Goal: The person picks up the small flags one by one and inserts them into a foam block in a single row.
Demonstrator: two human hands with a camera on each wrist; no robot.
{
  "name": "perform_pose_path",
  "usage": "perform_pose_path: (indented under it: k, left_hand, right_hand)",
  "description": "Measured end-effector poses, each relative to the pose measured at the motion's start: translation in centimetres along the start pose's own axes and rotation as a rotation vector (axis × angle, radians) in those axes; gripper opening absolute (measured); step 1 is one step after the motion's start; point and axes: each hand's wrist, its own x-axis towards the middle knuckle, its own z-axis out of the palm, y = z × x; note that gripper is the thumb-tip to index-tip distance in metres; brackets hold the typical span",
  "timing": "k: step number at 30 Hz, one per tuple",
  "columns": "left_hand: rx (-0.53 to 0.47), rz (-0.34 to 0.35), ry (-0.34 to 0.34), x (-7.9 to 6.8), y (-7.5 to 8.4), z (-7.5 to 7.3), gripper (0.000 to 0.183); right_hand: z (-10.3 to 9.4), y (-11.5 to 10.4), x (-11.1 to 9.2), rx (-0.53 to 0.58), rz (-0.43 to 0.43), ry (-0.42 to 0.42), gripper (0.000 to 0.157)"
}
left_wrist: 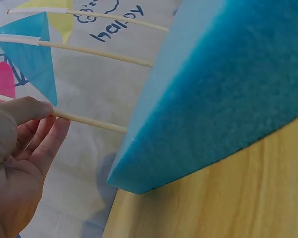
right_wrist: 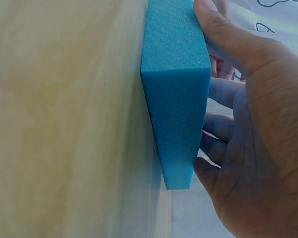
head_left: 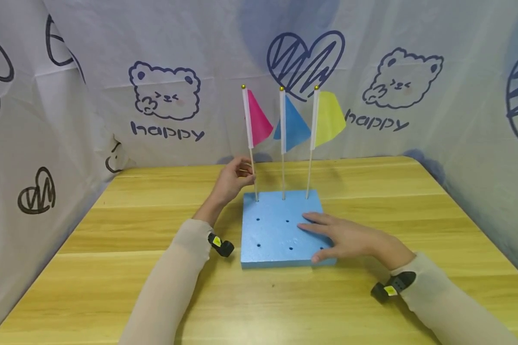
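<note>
A blue foam block (head_left: 272, 235) with several small holes lies on the table. Three flags stand upright along its back row: a pink flag (head_left: 259, 120) at left, a blue flag (head_left: 296, 125) in the middle, a yellow flag (head_left: 329, 119) at right. My left hand (head_left: 232, 181) pinches the pink flag's wooden stick (left_wrist: 92, 122) between thumb and fingers, low down near the block. With fingers spread, my right hand (head_left: 347, 235) rests on the block's right side, covering part of its holes. In the right wrist view, its fingertips (right_wrist: 207, 168) touch the block's top.
The wooden table (head_left: 155, 215) extends around the block on all sides. Behind and beside it hangs a pale cloth (head_left: 229, 57) printed with bears and hearts. A black wrist camera (head_left: 221, 245) is strapped on the left sleeve, another wrist camera (head_left: 388, 289) on the right.
</note>
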Motion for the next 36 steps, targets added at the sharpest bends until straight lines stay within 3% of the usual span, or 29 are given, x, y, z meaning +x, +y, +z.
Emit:
perform_pose_path:
  k: [6, 20, 27, 36]
  left_hand:
    - [0.089, -0.012, -0.057, -0.41, -0.16, 0.02, 0.026]
    - [0.085, 0.0, -0.055, -0.38, -0.33, 0.04, 0.025]
    - [0.076, -0.015, -0.062, -0.56, 0.46, -0.3, 0.033]
    - [0.104, 0.026, -0.063, -0.57, -0.18, -0.54, 0.036]
  right_hand:
    - [-0.06, -0.12, -0.01, -0.003, 0.001, 0.001, 0.09]
    - [-0.14, -0.11, -0.02, 0.001, 0.019, -0.01, 0.091]
    - [-0.43, -0.23, -0.04, -0.001, 0.013, -0.007, 0.091]
    - [-0.41, -0.38, -0.1, -0.004, 0.006, -0.005, 0.09]
